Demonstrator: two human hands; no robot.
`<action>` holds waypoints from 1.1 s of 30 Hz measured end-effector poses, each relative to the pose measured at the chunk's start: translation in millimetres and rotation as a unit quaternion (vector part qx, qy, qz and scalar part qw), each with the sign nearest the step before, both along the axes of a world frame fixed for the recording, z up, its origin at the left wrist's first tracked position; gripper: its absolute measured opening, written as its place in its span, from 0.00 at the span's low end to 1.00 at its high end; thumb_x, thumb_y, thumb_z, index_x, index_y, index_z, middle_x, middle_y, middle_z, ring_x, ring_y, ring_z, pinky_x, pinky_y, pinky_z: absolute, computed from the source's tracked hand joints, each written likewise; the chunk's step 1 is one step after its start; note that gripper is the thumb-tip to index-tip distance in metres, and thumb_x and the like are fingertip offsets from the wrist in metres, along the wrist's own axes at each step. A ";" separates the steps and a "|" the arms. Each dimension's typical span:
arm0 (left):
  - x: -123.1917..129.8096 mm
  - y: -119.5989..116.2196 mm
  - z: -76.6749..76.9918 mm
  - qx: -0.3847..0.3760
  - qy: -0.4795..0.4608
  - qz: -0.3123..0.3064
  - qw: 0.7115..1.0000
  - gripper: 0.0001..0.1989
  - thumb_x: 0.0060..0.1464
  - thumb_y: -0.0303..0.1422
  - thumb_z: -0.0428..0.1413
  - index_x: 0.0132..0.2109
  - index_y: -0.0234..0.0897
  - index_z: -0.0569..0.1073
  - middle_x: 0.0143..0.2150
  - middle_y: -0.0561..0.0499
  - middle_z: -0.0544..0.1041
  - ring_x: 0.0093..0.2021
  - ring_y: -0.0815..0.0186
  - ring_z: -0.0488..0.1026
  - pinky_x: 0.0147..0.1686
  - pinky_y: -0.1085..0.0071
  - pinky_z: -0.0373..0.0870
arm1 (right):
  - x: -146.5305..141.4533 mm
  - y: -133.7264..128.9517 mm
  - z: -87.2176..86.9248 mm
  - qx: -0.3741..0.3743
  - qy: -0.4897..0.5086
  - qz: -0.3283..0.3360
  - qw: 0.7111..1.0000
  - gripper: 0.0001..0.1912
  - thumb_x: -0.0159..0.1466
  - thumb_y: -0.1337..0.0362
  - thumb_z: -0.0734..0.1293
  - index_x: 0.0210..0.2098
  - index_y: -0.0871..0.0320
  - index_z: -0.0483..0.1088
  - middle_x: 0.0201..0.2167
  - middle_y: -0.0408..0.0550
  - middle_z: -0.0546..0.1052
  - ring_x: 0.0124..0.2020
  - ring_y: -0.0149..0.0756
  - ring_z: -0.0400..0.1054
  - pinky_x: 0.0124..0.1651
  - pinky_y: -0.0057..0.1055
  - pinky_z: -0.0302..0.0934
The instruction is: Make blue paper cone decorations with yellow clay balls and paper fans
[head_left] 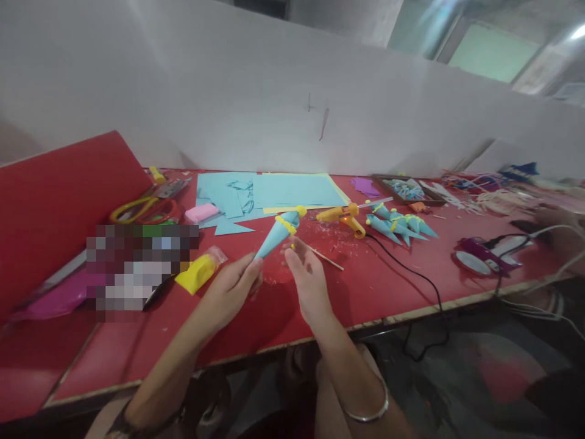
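In my left hand (235, 281) is the pointed lower end of a light-blue paper cone (274, 239), pinched between thumb and fingers. The cone tilts up to the right, with a yellow trim band near its wide end and a yellow ball at the top. Just right of it, my right hand (309, 283) has its thumb and fingers closed around a tiny yellow ball (293, 246), which shows at the fingertips. A thin wooden stick (322, 254) lies behind that hand. Beyond, a yellow glue gun (340, 214) with a lit orange light rests on the red table (292, 329).
Several finished blue cones (397, 227) lie right of the glue gun, whose black cord (425, 277) runs off the front edge. Blue paper sheets (297, 190) lie at the back. Scissors (137, 210), a pink block (202, 212) and a yellow piece (196, 274) are left.
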State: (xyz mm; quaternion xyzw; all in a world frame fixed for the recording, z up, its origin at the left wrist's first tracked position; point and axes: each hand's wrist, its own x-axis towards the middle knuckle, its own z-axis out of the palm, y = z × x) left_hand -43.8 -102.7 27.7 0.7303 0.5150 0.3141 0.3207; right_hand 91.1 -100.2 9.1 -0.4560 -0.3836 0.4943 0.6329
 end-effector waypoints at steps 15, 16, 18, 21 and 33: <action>-4.9 1.9 -2.6 -0.024 0.049 -0.090 0.994 0.11 0.53 0.39 0.48 0.36 0.37 0.66 0.30 0.53 0.71 0.34 0.65 0.68 0.34 0.71 0.65 | -8.3 -8.1 2.4 0.052 0.004 0.050 0.997 0.15 0.53 0.58 0.67 0.38 0.59 0.70 0.36 0.47 0.75 0.37 0.34 0.69 0.41 0.31 0.64; -3.5 1.9 -2.9 -0.008 0.047 -0.074 0.996 0.09 0.52 0.38 0.48 0.35 0.37 0.66 0.30 0.53 0.71 0.35 0.64 0.69 0.35 0.71 0.65 | -9.7 -9.8 2.8 0.059 -0.023 0.058 0.996 0.15 0.53 0.59 0.67 0.39 0.58 0.70 0.36 0.47 0.75 0.37 0.34 0.69 0.42 0.31 0.64; -1.1 1.4 -4.3 0.011 0.037 -0.052 0.998 0.07 0.51 0.35 0.48 0.35 0.36 0.66 0.29 0.53 0.71 0.35 0.63 0.69 0.36 0.70 0.65 | -11.5 -12.2 2.7 0.092 -0.093 0.055 0.990 0.15 0.54 0.61 0.67 0.40 0.57 0.70 0.37 0.47 0.73 0.38 0.34 0.68 0.44 0.31 0.63; 1.1 0.3 -7.5 0.019 0.006 -0.053 0.998 0.09 0.50 0.31 0.48 0.40 0.36 0.66 0.33 0.52 0.73 0.35 0.64 0.70 0.38 0.69 0.66 | -11.7 -13.8 1.5 0.159 -0.214 0.017 0.964 0.14 0.54 0.62 0.67 0.41 0.56 0.70 0.38 0.48 0.71 0.42 0.36 0.66 0.49 0.34 0.60; 2.2 -1.5 -3.7 -0.098 -0.131 -0.036 0.986 0.12 0.49 0.41 0.50 0.34 0.36 0.68 0.29 0.51 0.75 0.30 0.64 0.71 0.32 0.69 0.69 | -9.1 -11.2 -0.8 0.075 -0.024 0.040 0.996 0.15 0.60 0.58 0.61 0.44 0.56 0.70 0.37 0.47 0.73 0.37 0.32 0.69 0.41 0.29 0.65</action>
